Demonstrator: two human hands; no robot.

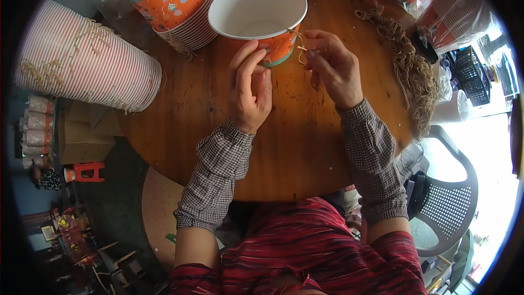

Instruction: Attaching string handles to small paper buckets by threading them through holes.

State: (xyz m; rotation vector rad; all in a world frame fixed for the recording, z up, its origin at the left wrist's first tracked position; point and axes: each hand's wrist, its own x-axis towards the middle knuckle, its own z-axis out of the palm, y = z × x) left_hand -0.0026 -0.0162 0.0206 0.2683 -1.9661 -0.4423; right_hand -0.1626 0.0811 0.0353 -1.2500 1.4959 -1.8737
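In front of me on the table stands an orange paper bucket [256, 11] with a white inside and a green base band. A tan string [301, 49] hangs from its right side, just below the rim. My right hand [333, 64] is closed, pinching this string between thumb and fingers. At the bucket's near side is my left hand [250, 88], fingers raised and slightly apart, holding nothing I can see. Whether its fingertips touch the bucket wall, I cannot tell.
A long stack of nested buckets [93, 57] lies at the left, with strings on it. Another orange stack [174, 8] sits behind. A tangled bundle of string [412, 74] runs along the right side of the wooden table [297, 147]. A grey chair [447, 207] is at right.
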